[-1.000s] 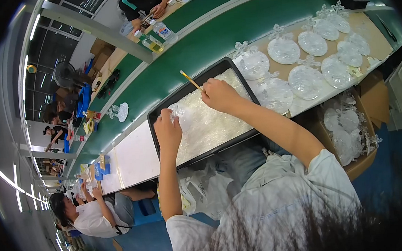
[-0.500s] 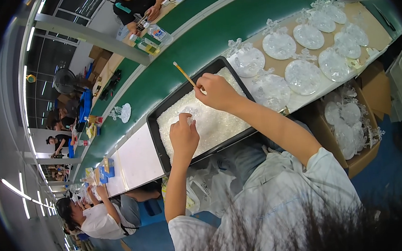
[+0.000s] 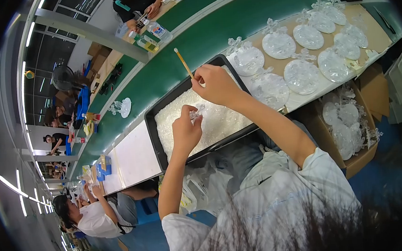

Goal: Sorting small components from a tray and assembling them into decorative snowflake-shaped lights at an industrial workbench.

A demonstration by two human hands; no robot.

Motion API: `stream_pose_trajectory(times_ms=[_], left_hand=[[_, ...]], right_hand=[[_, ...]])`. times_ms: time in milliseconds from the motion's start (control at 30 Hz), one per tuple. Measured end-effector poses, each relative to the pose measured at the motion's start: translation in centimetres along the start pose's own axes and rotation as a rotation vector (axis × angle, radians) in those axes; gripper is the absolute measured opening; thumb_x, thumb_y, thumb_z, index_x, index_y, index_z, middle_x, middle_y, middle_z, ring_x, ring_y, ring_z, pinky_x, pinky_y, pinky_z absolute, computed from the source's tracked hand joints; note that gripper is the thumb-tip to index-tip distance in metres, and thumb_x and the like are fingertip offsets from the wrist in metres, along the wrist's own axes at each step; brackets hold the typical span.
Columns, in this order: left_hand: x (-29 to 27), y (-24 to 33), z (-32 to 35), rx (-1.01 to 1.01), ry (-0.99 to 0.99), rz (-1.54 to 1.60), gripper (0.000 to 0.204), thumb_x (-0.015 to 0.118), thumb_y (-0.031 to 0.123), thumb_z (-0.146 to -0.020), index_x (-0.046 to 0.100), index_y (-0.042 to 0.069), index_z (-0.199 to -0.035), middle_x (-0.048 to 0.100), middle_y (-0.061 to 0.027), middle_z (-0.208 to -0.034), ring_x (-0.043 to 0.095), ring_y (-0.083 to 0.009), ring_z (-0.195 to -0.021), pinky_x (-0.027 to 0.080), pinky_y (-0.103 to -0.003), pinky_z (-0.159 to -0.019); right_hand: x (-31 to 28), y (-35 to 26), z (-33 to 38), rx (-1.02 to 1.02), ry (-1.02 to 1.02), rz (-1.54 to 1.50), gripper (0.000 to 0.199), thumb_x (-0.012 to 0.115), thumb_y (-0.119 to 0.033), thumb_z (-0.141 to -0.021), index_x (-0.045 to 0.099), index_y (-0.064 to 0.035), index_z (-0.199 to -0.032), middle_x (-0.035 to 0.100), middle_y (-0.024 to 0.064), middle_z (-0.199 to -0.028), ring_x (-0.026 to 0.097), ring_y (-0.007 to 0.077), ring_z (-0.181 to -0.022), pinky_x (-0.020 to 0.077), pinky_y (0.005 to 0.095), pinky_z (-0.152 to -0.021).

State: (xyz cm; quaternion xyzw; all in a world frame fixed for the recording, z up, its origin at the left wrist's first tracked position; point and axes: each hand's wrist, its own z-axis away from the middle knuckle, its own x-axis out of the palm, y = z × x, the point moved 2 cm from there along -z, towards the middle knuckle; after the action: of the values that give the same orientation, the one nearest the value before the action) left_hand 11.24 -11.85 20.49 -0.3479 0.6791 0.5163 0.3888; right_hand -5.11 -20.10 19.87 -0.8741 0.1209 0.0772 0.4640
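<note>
A black tray full of white glittering granules lies in front of me on the bench. Over its middle, my left hand is closed on a clear plastic ornament, pinched by its small decorated end; its broader part lies low against the granules and is hard to make out. To the right of it, my right hand grips a thin yellow stick, like a brush handle, pointing up and away. The stick's lower end is hidden by my fingers.
Several clear disc ornaments lie on a brown board to the right. More fill a cardboard box below the bench's near edge. A green conveyor belt runs beyond the tray, carrying one ornament. Co-workers sit at the left and far side.
My left hand has shifted slightly right and up with the ornament, toward the right hand. My right hand has moved a little; its stick stands slightly steeper.
</note>
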Motion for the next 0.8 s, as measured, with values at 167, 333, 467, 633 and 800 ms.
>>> stream_pose_trajectory(times_ms=[167, 333, 467, 633, 800], left_hand=[[1.0, 1.6, -0.4, -0.029, -0.039, 0.046, 0.028, 0.072, 0.011, -0.084, 0.056, 0.004, -0.105, 0.068, -0.0206, -0.075, 0.067, -0.0365, -0.069, 0.05, -0.039, -0.064], [1.6, 1.6, -0.8, -0.04, -0.022, 0.144, 0.028, 0.07, 0.011, -0.085, 0.055, 0.006, -0.107, 0.068, -0.0235, -0.075, 0.068, -0.0428, -0.074, 0.051, -0.046, -0.065], [1.8, 2.4, -1.2, -0.086, -0.032, 0.147, 0.029, 0.07, 0.012, -0.084, 0.055, 0.006, -0.108, 0.068, -0.0216, -0.075, 0.068, -0.0402, -0.073, 0.052, -0.044, -0.066], [1.8, 2.4, -1.8, -0.14, -0.03, 0.222, 0.027, 0.07, 0.009, -0.086, 0.054, 0.005, -0.108, 0.07, -0.0158, -0.075, 0.067, -0.0256, -0.065, 0.049, -0.035, -0.061], [1.5, 1.6, -2.2, -0.141, 0.015, 0.369, 0.027, 0.066, 0.004, -0.089, 0.051, 0.004, -0.111, 0.074, -0.0108, -0.08, 0.065, -0.0127, -0.063, 0.047, -0.026, -0.059]], right_hand=[[-1.2, -0.6, 0.1, 0.02, 0.011, 0.001, 0.017, 0.067, -0.017, -0.082, 0.064, -0.0016, -0.074, 0.063, 0.0137, -0.076, 0.064, 0.0326, -0.068, 0.052, 0.0405, -0.064], [-1.8, -0.9, 0.9, 0.021, 0.023, -0.028, 0.017, 0.067, -0.017, -0.081, 0.064, -0.0012, -0.074, 0.063, 0.0143, -0.076, 0.064, 0.0325, -0.068, 0.052, 0.0406, -0.065], [-2.5, -1.0, 0.8, 0.018, 0.049, -0.013, 0.017, 0.067, -0.016, -0.081, 0.065, -0.0009, -0.076, 0.064, 0.0144, -0.077, 0.064, 0.0324, -0.068, 0.0521, 0.0407, -0.064], [-3.5, -1.5, 0.6, -0.005, 0.085, 0.014, 0.014, 0.07, -0.011, -0.082, 0.065, 0.002, -0.079, 0.064, 0.0131, -0.076, 0.066, 0.0245, -0.066, 0.0534, 0.0335, -0.06], [-4.5, -1.7, 0.5, 0.01, 0.087, 0.02, 0.015, 0.07, -0.011, -0.082, 0.065, 0.0021, -0.079, 0.065, 0.0128, -0.076, 0.066, 0.0239, -0.065, 0.0531, 0.0327, -0.06]])
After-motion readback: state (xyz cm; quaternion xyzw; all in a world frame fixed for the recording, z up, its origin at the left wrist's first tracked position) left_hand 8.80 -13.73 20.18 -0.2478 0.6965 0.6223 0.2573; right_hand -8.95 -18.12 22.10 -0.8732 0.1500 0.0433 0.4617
